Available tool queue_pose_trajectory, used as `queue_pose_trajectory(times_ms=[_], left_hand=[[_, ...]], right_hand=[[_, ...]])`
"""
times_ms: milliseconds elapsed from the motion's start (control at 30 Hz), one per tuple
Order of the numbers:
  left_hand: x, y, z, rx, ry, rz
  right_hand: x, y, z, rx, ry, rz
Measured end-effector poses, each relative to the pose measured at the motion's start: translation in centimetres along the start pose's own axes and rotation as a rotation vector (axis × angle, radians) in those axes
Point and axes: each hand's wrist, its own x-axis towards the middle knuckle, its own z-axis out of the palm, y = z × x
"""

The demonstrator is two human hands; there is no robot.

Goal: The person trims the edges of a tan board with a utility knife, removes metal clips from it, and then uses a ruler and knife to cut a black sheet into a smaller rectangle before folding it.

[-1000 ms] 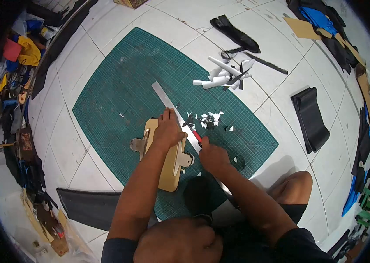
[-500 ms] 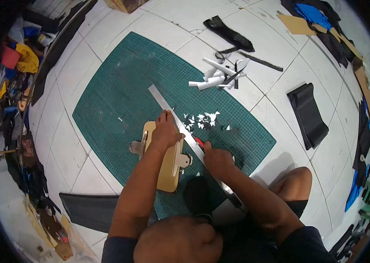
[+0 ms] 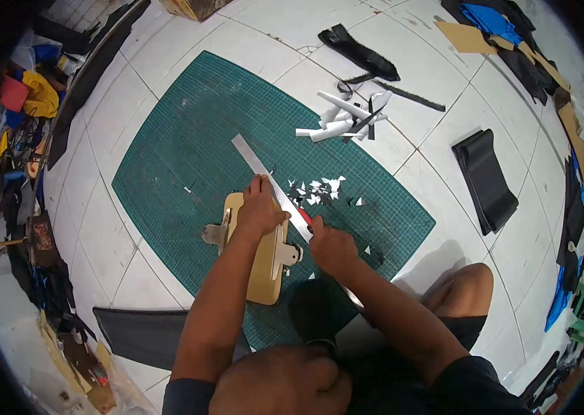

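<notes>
A long metal ruler (image 3: 251, 156) lies slantwise over the green cutting mat (image 3: 174, 138). My left hand (image 3: 258, 211) presses it down, fingers together along its edge and thumb spread. My right hand (image 3: 333, 247) is closed around a red cutter knife (image 3: 304, 216), held against the ruler's right edge; its blade is too small to make out. Under my left wrist sits a tan clipboard (image 3: 262, 287) with metal clips (image 3: 286, 254) at both sides. Small black and white scraps (image 3: 323, 190) are scattered just beyond the knife.
White strips (image 3: 337, 128) are heaped at the mat's far edge, near black material pieces (image 3: 361, 55). A folded black sheet (image 3: 485, 181) lies right on the tiled floor. Another black piece (image 3: 143, 335) is at left. My foot (image 3: 311, 308) rests on the mat; clutter lines both sides.
My right hand has moved up and left along the ruler with the cutter knife, closer to my left hand. My left hand stays pressed on the ruler.
</notes>
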Motion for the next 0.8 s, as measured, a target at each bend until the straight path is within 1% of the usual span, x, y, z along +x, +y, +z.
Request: queue_pose_trajectory(times_ms=[100,200,267,400,500,600,700,800], left_hand=[[0.1,0.1,0.0,-0.001,0.003,0.000],[0.0,0.0,0.0,-0.019,0.024,0.026],[-0.1,0.2,0.1,-0.015,0.002,0.014],[0.1,0.4,-0.1,0.024,-0.011,-0.029],[-0.1,-0.1,0.1,0.007,0.018,-0.004],[-0.4,0.1,-0.5,0.005,0.025,0.016],[-1.5,0.9,-1.4,-0.001,0.041,-0.011],[-2.9,-2.2,-0.6,-0.035,0.335,0.021]], right_hand=[[0.3,-0.1,-0.1,0.002,-0.028,0.013],[0.4,-0.1,0.4,0.139,0.013,0.017],[-1.3,0.6,0.9,0.144,-0.048,0.056],[-2.3,1.6,-3.0,0.104,-0.095,0.036],[-2.7,0.7,-4.4,0.352,0.002,0.190],[-2.8,-0.4,-1.9,0.377,0.052,0.216],[-2.5,0.1,-0.1,0.366,0.091,0.261],[-2.9,1.5,0.7,0.367,0.202,0.200]])
